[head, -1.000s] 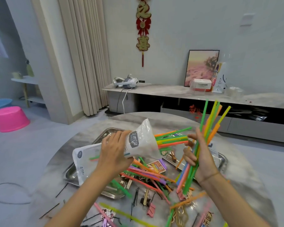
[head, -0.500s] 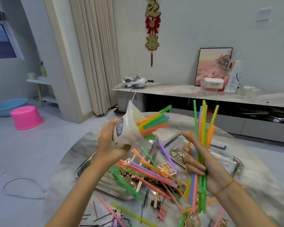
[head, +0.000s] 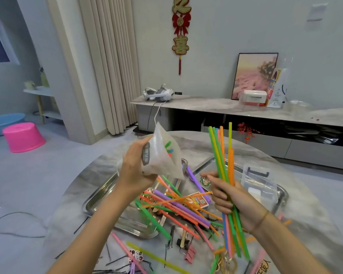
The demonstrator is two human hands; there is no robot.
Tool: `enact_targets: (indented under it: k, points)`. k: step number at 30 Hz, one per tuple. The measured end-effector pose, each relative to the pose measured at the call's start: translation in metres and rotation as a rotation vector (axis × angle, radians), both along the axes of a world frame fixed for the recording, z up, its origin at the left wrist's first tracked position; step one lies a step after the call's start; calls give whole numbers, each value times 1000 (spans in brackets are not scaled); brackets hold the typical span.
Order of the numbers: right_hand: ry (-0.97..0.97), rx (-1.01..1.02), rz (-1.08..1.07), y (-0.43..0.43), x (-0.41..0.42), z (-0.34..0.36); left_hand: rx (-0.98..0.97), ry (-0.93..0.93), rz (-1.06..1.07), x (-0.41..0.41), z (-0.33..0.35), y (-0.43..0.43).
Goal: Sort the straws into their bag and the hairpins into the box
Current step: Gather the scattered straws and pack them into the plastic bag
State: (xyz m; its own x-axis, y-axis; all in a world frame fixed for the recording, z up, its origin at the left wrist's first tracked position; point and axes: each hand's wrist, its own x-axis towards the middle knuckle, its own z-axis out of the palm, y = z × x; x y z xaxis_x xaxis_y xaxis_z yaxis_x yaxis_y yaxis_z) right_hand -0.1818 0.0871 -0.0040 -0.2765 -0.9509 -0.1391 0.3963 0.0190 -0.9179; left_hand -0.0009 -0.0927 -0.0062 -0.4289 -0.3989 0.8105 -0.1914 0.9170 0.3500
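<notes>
My left hand (head: 136,168) grips a translucent white straw bag (head: 164,155), held up over the table with its mouth toward me; coloured straw ends show inside it. A bundle of green, orange, yellow and blue straws (head: 224,171) stands upright in my right hand (head: 229,196), just right of the bag. More loose straws (head: 178,206) lie piled across the left metal tray (head: 99,196). Black hairpins (head: 169,244) are scattered on the table near me. A clear plastic box (head: 259,180) sits in the right metal tray (head: 281,194).
The round marble table (head: 91,220) also holds binder clips (head: 188,252), a small printed card box (head: 198,200) and gold trinkets. Beyond are a low TV console (head: 216,107) with a headset, a pink stool (head: 23,137) and a blue basin on the floor at left.
My left hand has tipped the bag up, so the straws that stuck out of its mouth now sit inside. My right hand has closed around its bundle and drawn nearer the bag.
</notes>
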Motion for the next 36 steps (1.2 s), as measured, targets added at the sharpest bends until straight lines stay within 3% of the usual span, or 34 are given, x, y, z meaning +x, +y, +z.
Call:
enact_targets:
  k: [3, 6, 11, 19, 24, 27, 31, 36]
  points:
    - [262, 28, -40, 1, -2, -3, -125, -45, 213, 8, 6, -9]
    - [573, 36, -81, 2, -4, -6, -188, -203, 274, 12, -1, -16]
    - [1341, 153, -83, 3, -12, -20, -99, -373, 241, 11, -22, -17]
    - [1688, 340, -82, 11, -19, -21, 49, -404, 114, 13, -38, -27]
    - [2171, 347, -165, 7, -20, -23, -78, -584, 223, 14, -47, -25]
    - [2230, 269, -315, 2, -21, -27, -21, -729, 280, 13, -47, -17]
    - [2248, 251, -344, 1, -17, -31, 20, -853, 326, 12, -47, -10]
    - [2240, 234, -406, 5, -30, -33, 151, -843, 454, 18, -40, -13]
